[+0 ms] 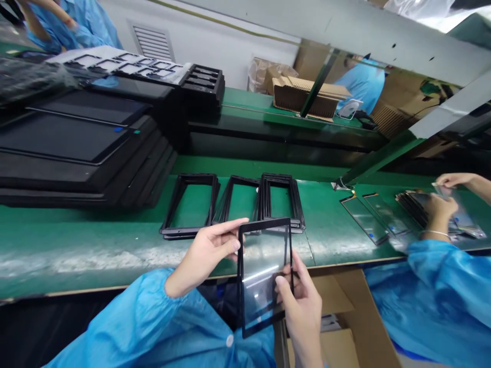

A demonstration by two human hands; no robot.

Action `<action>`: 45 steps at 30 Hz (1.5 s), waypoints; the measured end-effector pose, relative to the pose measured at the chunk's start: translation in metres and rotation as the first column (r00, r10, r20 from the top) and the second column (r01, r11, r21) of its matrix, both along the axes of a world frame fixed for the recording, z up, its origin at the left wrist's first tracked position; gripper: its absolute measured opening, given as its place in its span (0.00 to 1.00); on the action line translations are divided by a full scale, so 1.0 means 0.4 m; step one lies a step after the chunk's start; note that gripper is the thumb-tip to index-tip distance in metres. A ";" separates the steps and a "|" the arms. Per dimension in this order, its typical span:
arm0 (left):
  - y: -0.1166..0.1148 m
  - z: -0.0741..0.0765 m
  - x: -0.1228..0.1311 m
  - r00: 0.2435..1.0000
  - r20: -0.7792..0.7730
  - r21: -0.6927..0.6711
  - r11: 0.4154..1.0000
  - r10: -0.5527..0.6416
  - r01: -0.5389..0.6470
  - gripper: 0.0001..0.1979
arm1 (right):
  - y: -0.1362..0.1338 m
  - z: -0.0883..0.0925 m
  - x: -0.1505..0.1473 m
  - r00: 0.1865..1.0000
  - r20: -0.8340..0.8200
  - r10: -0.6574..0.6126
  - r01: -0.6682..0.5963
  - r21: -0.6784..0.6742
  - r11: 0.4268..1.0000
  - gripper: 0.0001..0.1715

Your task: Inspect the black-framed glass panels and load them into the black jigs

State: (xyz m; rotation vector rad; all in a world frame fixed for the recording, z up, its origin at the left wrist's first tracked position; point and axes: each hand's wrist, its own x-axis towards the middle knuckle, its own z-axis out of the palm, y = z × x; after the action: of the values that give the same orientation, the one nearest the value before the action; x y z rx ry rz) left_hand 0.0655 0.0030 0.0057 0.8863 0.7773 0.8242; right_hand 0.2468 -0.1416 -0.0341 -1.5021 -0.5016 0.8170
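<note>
Between my two hands is a tablet touch-screen glass panel (263, 278) with a black border, tilted upright just in front of the bench edge. My left hand (215, 250) grips its upper left edge between thumb and fingers. My right hand (301, 296) holds the right edge, thumb over the front and fingers behind, partly visible through the clear glass. Right behind the panel, several black rectangular frames (190, 232) lie in stacked piles on the green bench (115, 245). The panel covers part of the nearest pile.
Black foam trays (130, 174) with dark screens are piled high at left. A smaller tray stack (205, 84) stands behind. Glass panels (364, 217) lie at right, beside a co-worker's hands (441, 204). A green post (383, 156) rises from the bench. An open cardboard box (368, 312) sits below.
</note>
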 end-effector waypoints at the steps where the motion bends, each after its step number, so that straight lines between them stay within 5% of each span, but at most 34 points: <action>1: 0.002 0.000 0.001 1.000 0.002 -0.007 1.000 0.003 -0.003 0.28 | 0.001 -0.001 0.000 1.000 0.009 0.007 -0.007 -0.009 1.000 0.41; 13: 0.004 -0.009 0.005 0.999 -0.023 -0.002 1.000 0.030 -0.030 0.27 | -0.003 -0.029 0.004 0.992 0.095 0.083 -0.079 -0.055 0.995 0.39; 19: 0.003 0.016 -0.001 0.983 -0.177 0.079 0.996 0.049 -0.035 0.25 | 0.018 -0.002 0.034 0.875 0.483 0.023 -0.039 0.023 0.999 0.32; 22: -0.007 0.021 -0.015 0.971 -0.239 0.151 0.988 0.027 0.010 0.21 | 0.057 0.049 0.074 0.948 0.307 0.087 -0.115 0.077 0.990 0.33; 26: -0.015 0.013 -0.038 0.965 -0.261 0.186 0.982 0.005 0.045 0.20 | 0.103 0.103 0.101 0.967 0.147 0.209 -0.223 0.087 0.971 0.22; 39: -0.022 0.013 -0.069 0.888 -0.460 0.174 0.982 0.017 0.071 0.24 | 0.111 0.122 0.061 0.984 0.069 0.164 -0.173 0.162 0.972 0.16; 41: -0.017 0.014 -0.068 0.864 -0.504 0.333 0.928 0.024 0.168 0.21 | 0.113 0.117 0.055 0.981 0.076 0.180 -0.189 0.145 0.971 0.16; 45: -0.014 0.047 -0.039 0.738 -0.672 0.591 0.641 0.057 0.489 0.28 | 0.131 0.094 0.026 0.941 -0.007 0.339 -0.337 0.084 0.938 0.20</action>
State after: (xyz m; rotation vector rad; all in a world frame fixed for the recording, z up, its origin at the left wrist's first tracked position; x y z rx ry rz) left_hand 0.0499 -0.0027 0.0243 2.0729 0.8843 0.5749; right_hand 0.2574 -0.0891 0.0035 -1.3477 -0.7826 1.0658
